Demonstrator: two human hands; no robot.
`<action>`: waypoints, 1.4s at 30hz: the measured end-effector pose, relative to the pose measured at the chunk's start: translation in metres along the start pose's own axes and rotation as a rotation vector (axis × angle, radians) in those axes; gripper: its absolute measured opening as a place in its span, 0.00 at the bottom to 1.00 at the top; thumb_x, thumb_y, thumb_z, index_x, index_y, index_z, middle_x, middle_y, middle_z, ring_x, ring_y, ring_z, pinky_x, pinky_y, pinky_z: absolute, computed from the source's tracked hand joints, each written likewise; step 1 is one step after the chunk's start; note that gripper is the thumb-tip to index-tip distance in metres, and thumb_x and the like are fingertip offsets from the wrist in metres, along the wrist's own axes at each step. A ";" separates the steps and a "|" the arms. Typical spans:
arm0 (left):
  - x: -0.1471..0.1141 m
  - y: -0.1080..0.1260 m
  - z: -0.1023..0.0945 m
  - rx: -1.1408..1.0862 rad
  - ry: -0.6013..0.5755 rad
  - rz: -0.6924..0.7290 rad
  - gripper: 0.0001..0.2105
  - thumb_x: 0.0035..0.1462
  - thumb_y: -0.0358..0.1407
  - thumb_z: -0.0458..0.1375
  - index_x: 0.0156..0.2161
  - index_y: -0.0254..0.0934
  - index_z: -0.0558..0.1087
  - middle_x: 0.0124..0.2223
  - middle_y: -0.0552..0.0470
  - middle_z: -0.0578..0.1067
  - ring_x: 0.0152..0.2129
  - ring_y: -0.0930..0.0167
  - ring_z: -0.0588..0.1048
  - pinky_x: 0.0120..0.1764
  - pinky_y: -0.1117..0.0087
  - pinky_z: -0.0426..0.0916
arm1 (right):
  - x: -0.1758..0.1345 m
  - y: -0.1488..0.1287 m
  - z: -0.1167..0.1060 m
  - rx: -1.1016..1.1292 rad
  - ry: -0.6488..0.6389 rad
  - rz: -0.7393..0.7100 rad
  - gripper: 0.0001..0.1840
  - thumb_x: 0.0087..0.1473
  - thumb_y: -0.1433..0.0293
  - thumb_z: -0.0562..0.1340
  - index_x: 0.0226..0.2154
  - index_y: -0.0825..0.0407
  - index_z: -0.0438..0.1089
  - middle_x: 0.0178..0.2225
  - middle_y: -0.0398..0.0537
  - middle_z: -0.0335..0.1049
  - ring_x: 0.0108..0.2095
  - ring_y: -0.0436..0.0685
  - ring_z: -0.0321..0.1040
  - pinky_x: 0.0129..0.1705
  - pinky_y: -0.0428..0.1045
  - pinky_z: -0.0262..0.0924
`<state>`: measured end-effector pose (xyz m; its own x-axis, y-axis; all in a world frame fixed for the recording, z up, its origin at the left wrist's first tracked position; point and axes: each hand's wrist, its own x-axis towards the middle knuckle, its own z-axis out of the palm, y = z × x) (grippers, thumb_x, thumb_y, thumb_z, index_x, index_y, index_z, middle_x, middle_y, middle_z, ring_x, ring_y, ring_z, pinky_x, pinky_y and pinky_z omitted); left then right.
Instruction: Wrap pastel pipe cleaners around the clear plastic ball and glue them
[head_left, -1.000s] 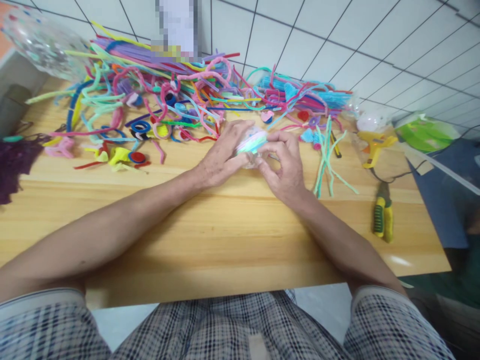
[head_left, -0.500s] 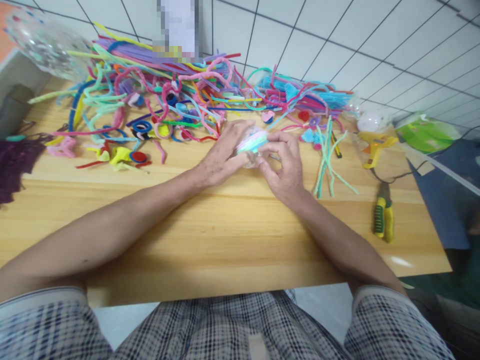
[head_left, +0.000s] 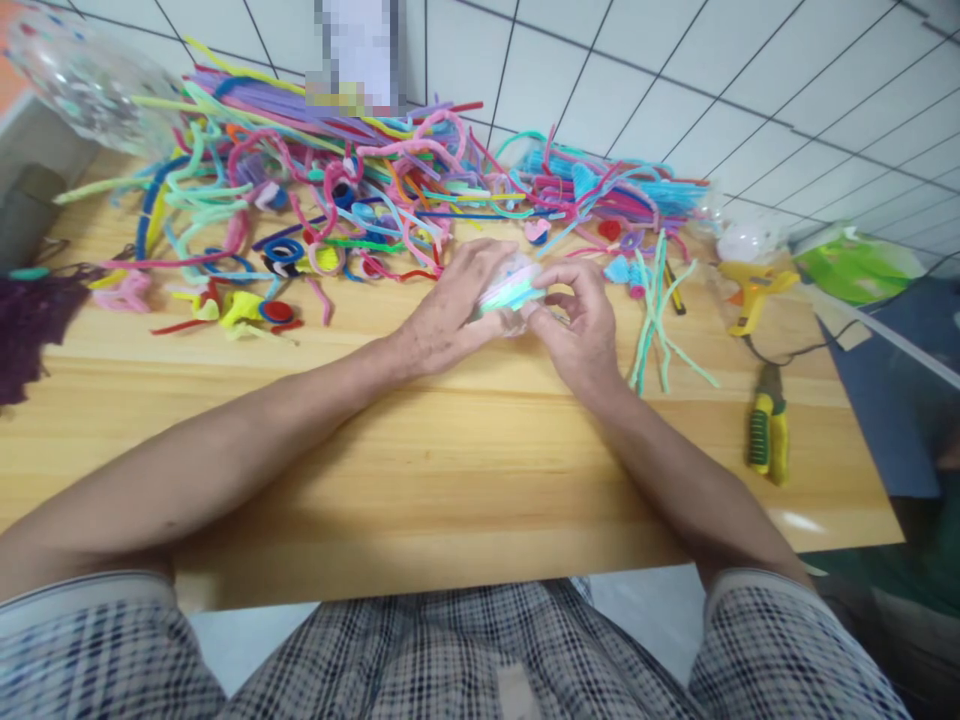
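Note:
A small shiny bundle with pastel stripes [head_left: 513, 287], in pink, white, green and blue, lies between my two hands above the wooden table. A clear, see-through layer seems to surround it; its exact kind is hard to make out. My left hand [head_left: 457, 305] grips it from the left, fingers over the far side and thumb along the near side. With thumb and index finger, my right hand [head_left: 576, 325] pinches the bundle's right end. Mint-green pipe cleaners [head_left: 657, 320] lie crossed to the right of my right hand.
Colourful pipe cleaners [head_left: 300, 150] are heaped along the table's back edge. On the right lie a yellow glue gun [head_left: 756, 295] with its cord, pliers [head_left: 769, 430] and a small cutter knife [head_left: 676, 292]. Confetti balloons [head_left: 90, 85] sit at the back left.
My right hand has shifted slightly to the right, its fingers curling more at the bundle's end. The striped bundle has moved a little to the right; my left hand keeps its grip.

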<state>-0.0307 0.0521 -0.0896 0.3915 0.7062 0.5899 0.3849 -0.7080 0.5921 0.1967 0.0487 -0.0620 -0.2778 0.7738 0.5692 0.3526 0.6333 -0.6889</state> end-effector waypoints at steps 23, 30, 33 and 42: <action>-0.002 -0.004 -0.003 -0.093 -0.011 -0.024 0.40 0.71 0.66 0.55 0.77 0.45 0.58 0.75 0.35 0.67 0.73 0.47 0.67 0.76 0.40 0.62 | 0.001 0.013 0.001 0.044 0.012 0.038 0.13 0.63 0.66 0.69 0.50 0.41 0.74 0.51 0.45 0.75 0.53 0.58 0.76 0.50 0.55 0.77; -0.003 0.002 -0.002 -0.083 0.008 -0.079 0.38 0.71 0.65 0.57 0.75 0.47 0.60 0.73 0.38 0.69 0.71 0.48 0.69 0.75 0.40 0.64 | 0.001 0.010 0.002 0.016 0.022 0.049 0.13 0.61 0.67 0.69 0.49 0.41 0.73 0.50 0.44 0.75 0.52 0.58 0.75 0.49 0.55 0.78; -0.003 0.004 -0.001 -0.106 0.018 -0.100 0.35 0.71 0.61 0.58 0.74 0.47 0.61 0.72 0.39 0.71 0.69 0.49 0.70 0.74 0.39 0.67 | 0.001 0.011 0.002 0.011 0.017 0.041 0.13 0.62 0.67 0.69 0.49 0.41 0.73 0.51 0.45 0.75 0.52 0.58 0.75 0.50 0.55 0.78; -0.006 -0.002 0.003 -0.207 0.067 -0.202 0.35 0.72 0.64 0.57 0.73 0.50 0.61 0.72 0.45 0.71 0.68 0.50 0.72 0.70 0.40 0.72 | -0.005 0.018 0.008 0.046 0.035 0.042 0.20 0.67 0.59 0.71 0.58 0.39 0.70 0.57 0.47 0.75 0.58 0.61 0.76 0.56 0.59 0.79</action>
<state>-0.0314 0.0492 -0.0959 0.2654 0.8362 0.4800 0.2678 -0.5422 0.7964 0.1976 0.0564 -0.0812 -0.2321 0.7995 0.5540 0.3213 0.6006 -0.7322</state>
